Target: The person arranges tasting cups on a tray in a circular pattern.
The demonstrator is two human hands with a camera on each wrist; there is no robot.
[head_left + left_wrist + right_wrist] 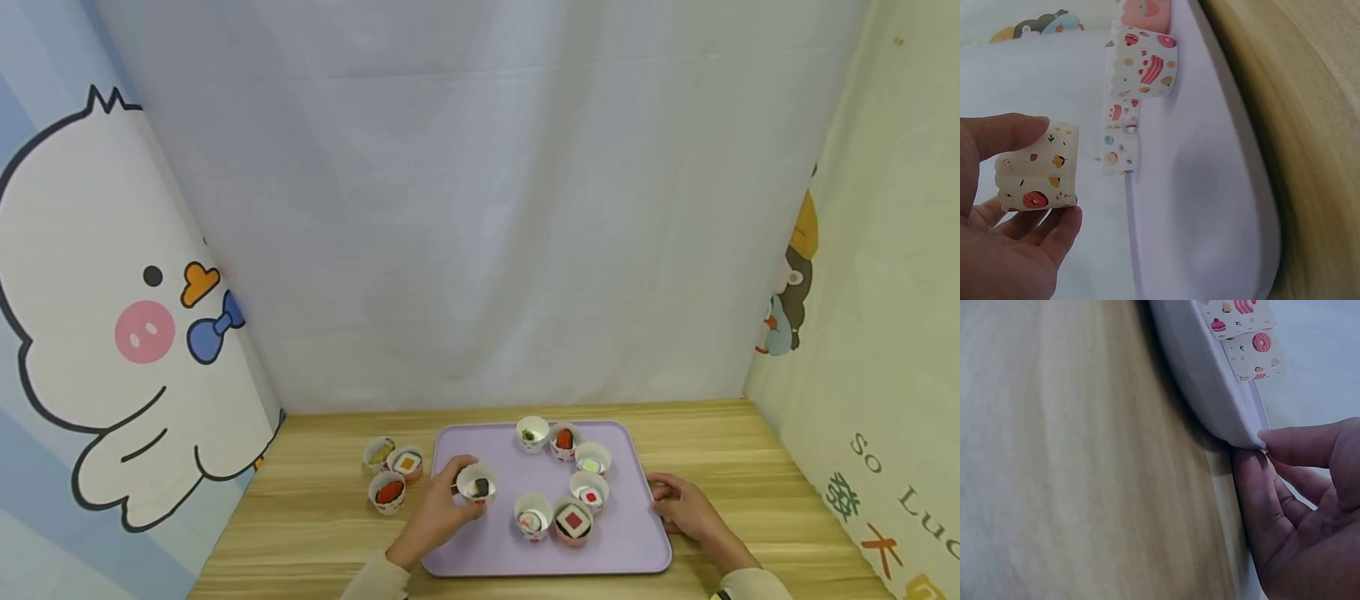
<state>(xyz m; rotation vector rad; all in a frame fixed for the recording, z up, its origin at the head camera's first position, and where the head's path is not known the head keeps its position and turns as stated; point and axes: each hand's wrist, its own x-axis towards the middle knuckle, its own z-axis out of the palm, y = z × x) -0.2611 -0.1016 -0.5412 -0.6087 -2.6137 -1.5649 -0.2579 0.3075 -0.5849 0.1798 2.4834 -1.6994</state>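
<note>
My left hand (438, 512) grips a white paper baking cup (477, 472) above the left part of the lilac tray (540, 563). Inside that cup is a small white and dark green piece. The left wrist view shows the cup's side (1041, 172), printed with doughnuts and flowers, between thumb and fingers. My right hand (688, 510) is at the tray's right edge; in the right wrist view its thumb and forefinger pinch the rim (1244, 434). Several more cups stand on the tray, among them one with a red-topped piece (564, 439) and one with a red-centred square (573, 521).
Three cups stand on the wooden table left of the tray: one with a yellowish piece (379, 452), one with an orange-centred square (407, 462) and one with a red piece (388, 493). A white curtain (480, 250) hangs behind the table, with printed cloths at both sides.
</note>
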